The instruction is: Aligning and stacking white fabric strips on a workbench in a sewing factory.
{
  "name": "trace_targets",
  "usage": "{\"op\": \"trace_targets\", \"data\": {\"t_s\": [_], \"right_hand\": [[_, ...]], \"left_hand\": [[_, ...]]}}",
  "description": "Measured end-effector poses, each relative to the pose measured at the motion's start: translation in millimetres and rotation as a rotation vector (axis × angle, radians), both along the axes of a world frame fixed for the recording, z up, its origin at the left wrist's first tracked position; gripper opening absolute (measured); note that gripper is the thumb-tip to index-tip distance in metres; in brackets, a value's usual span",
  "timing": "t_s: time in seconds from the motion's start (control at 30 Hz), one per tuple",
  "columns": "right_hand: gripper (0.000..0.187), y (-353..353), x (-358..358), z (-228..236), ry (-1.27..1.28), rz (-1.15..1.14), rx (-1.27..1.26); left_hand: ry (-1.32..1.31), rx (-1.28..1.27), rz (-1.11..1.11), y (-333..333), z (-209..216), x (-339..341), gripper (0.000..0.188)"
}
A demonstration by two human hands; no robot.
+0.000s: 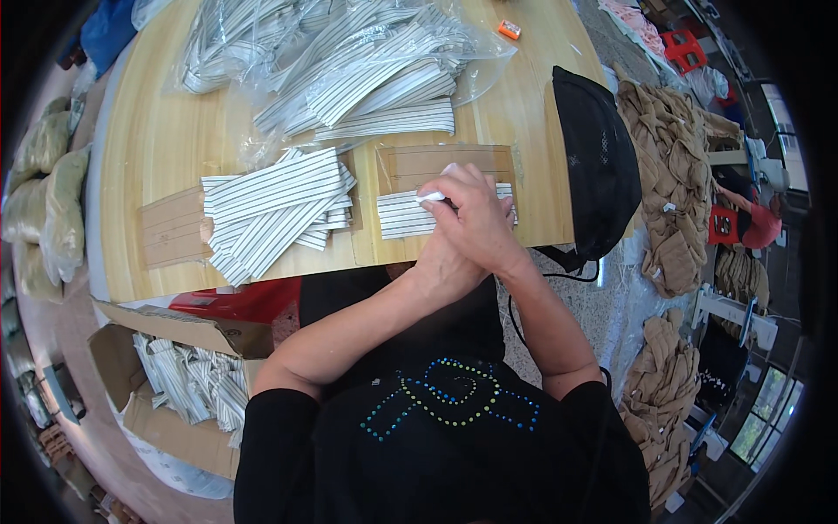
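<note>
The striped fabric strip (401, 216) is positioned along the lined cardboard sheet (408, 165), partly beneath the left hand (448, 255), whose finger state cannot be told. A small white piece (430, 197) is gripped by the right hand's (477, 214) fingers. The strip is best kept flat.

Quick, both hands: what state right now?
Left hand: mostly under the right, over the striped strip; open or closed can't be told.
Right hand: closed, pinching a small white piece.
</note>
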State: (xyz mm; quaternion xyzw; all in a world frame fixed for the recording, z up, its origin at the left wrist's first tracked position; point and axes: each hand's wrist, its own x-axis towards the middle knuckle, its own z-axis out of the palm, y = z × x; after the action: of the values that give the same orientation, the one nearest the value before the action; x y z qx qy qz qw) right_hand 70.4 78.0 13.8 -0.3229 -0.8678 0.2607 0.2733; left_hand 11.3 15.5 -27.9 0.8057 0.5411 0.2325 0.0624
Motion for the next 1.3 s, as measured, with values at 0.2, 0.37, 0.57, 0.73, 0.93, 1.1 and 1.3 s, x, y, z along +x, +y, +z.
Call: {"op": "trace_targets", "data": {"t_s": [0.2, 0.37, 0.57, 0.73, 0.93, 1.1, 1.3], "right_hand": [[0.012, 26.3, -12.4, 7.0, 0.118, -0.159, -0.136], [0.024, 78.1, -31.8, -9.6, 0.160, -0.334, 0.026], [0.026, 99.3, -46.3, -46.7, 0.047, -0.509, 0.189], [0.024, 72.3, -26.9, -17.5, 0.306, -0.433, -0.251], [0.019, 27.6, 64.7, -6.6, 0.405, -0.477, -0.540], [0.022, 16.5, 65.4, -16.3, 0.041, -0.472, -0.265], [0.027, 16.7, 73.6, -17.1, 0.040, -0.493, -0.244]], "left_hand": [[-0.156, -0.005, 0.056, -3.8, 8.4, -8.0, 0.042], [-0.110, 0.106, -0.006, -5.1, 34.4, -24.1, 0.018], [-0.082, 0.374, 0.097, -35.3, 116.1, -84.8, 0.018], [0.102, 0.229, 0.301, -33.6, 46.9, -159.6, 0.020], [-0.078, 0.370, 0.466, -31.7, 46.9, -137.7, 0.037], [-0.233, 0.244, 0.016, -15.2, 58.4, -50.6, 0.047], [-0.043, 0.052, 0.007, -2.1, 19.8, -10.6, 0.055]]}}
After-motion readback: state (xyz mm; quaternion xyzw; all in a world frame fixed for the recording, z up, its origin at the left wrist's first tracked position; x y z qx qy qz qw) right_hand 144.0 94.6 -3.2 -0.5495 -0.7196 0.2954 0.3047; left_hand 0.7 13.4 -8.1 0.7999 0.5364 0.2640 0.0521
